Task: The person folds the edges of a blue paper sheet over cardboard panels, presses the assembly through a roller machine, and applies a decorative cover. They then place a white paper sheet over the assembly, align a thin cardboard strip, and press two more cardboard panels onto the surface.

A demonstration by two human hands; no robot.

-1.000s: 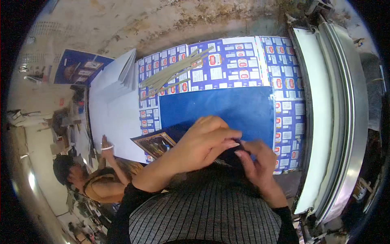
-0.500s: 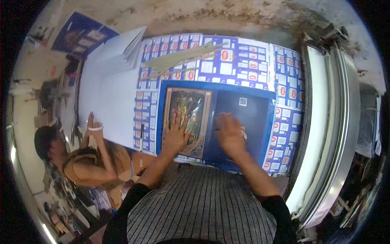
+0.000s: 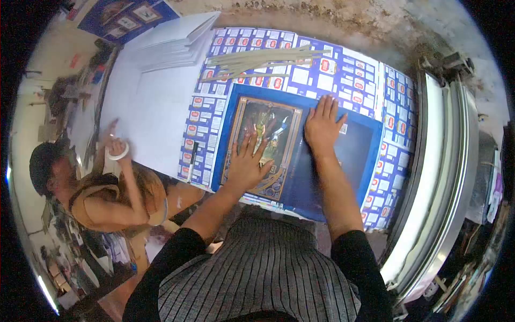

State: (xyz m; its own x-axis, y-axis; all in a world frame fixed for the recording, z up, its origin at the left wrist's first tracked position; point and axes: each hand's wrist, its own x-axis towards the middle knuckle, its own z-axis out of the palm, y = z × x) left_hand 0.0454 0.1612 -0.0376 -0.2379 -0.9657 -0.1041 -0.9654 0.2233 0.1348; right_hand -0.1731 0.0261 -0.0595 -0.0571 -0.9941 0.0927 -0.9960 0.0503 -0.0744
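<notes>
A dark blue printed cover sheet (image 3: 348, 155) lies flat before me on a brighter blue backing (image 3: 228, 115). Its left half carries an ornate picture panel (image 3: 287, 115) with a gold border. My left hand (image 3: 249, 161) rests on that panel, fingers spread and palm down. Farther up, my right hand (image 3: 324, 129) lies flat on the dark half, just right of the panel, with its fingertips near the sheet's top edge. Neither hand grips anything. A small white square code (image 3: 343, 129) shows beside my right hand.
Thin pale strips (image 3: 257, 61) lie above the cover on purple printed sheets (image 3: 394, 142). A black marker (image 3: 192, 155) sits at the left. White sheets (image 3: 161, 102) are stacked beyond it. A co-worker's hand (image 3: 116, 147) carries a roll of white tape. A metal-edged machine (image 3: 448, 177) borders the right.
My right hand has slid up toward the cover's top edge. My left hand stays on the picture panel. The view has shifted, and the co-worker's taped-roll hand has moved slightly.
</notes>
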